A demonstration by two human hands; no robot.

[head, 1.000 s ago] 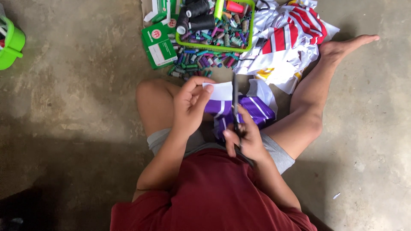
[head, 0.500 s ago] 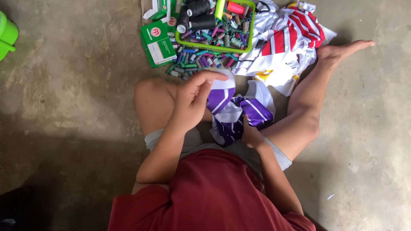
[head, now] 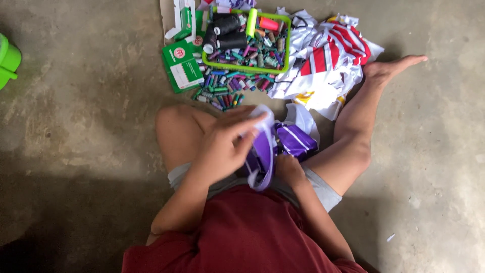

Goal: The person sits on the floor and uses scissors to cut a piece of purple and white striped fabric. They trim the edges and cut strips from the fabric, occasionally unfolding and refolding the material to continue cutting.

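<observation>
I sit on a concrete floor with a purple and white striped cloth (head: 288, 139) in my lap. My left hand (head: 227, 144) grips the cloth's folded edge at the top, fingers closed over it. My right hand (head: 289, 169) holds the lower part of the same cloth from underneath, close to my body; its fingers are mostly hidden by the fabric. Scissors seen earlier are out of sight.
A green tray (head: 287, 43) with several thread spools stands ahead. More small spools (head: 225, 88) lie spilled before it. A green and white box (head: 181, 65) lies to the left, a pile of red and white cloth (head: 331, 55) to the right. A green plastic thing (head: 7, 63) sits far left.
The scissors my right hand held a second ago are gone from view. My left hand has moved down onto the cloth and the fabric is now bunched between both hands.
</observation>
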